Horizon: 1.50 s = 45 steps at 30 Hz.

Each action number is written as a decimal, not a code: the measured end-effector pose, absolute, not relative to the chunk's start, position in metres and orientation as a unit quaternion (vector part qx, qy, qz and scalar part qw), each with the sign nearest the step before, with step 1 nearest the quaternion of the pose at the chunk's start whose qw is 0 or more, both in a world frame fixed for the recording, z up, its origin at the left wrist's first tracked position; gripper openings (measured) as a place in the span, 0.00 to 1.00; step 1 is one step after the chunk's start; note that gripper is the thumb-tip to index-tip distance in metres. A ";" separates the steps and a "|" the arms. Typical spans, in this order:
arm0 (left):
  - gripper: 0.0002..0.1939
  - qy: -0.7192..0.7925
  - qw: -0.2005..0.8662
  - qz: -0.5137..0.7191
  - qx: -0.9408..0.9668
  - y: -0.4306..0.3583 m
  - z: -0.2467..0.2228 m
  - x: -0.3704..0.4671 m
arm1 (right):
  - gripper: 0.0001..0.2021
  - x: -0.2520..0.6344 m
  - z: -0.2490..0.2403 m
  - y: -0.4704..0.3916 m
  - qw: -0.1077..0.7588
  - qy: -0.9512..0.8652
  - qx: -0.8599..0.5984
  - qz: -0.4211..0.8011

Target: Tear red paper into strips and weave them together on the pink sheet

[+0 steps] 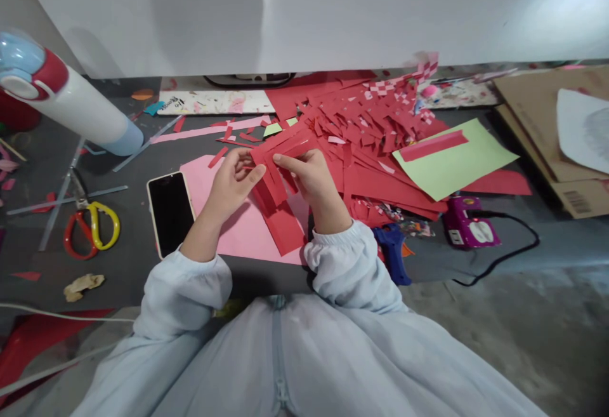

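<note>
Between my two hands is a piece made of red paper strips (269, 174), some of them crossing over one another. My left hand (236, 180) grips its left edge, thumb on top and fingers underneath. From the other side my right hand (311, 179) pinches the strips with thumb and forefinger; its other fingers are partly hidden. Below the hands a wider red paper strip (284, 230) lies on pink paper (228, 233). Behind and to the right spreads a heap of cut red paper (366, 131), some of it slit or woven.
A phone (172, 214), scissors (88, 214) and a tall bottle (80, 103) stand or lie leftward. Rightward are green paper (457, 163), a blue glue gun (394, 255), a purple device with a black cable (471, 223) and cardboard (542, 138). A white panel (333, 17) rises behind.
</note>
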State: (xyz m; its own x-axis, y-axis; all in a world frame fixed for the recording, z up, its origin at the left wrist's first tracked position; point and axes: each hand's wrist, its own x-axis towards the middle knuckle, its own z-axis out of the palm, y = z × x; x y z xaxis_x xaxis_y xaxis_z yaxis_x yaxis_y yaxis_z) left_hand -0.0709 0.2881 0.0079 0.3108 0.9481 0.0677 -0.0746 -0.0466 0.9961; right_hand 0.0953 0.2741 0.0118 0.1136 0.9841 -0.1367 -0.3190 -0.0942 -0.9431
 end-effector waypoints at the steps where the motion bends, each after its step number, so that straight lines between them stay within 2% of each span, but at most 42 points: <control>1: 0.27 0.381 0.557 0.462 0.575 0.290 0.008 -0.073 | 0.12 0.096 0.012 0.274 0.573 -0.352 -0.475 0.568; 6: 0.23 0.334 0.522 0.468 0.631 0.294 0.010 -0.080 | 0.11 0.098 0.015 0.272 0.561 -0.371 -0.465 0.575; 12: 0.20 0.321 0.529 0.457 0.639 0.292 0.012 -0.080 | 0.11 0.100 0.016 0.271 0.542 -0.393 -0.452 0.589; 26: 0.25 0.377 0.547 0.453 0.595 0.292 0.014 -0.078 | 0.12 0.100 0.012 0.271 0.544 -0.418 -0.456 0.567; 36: 0.19 0.440 0.565 0.426 0.552 0.290 0.018 -0.082 | 0.14 0.103 0.012 0.271 0.526 -0.474 -0.487 0.512; 45: 0.18 0.464 0.540 0.400 0.577 0.287 0.026 -0.078 | 0.16 0.100 0.000 0.277 0.587 -0.408 -0.523 0.464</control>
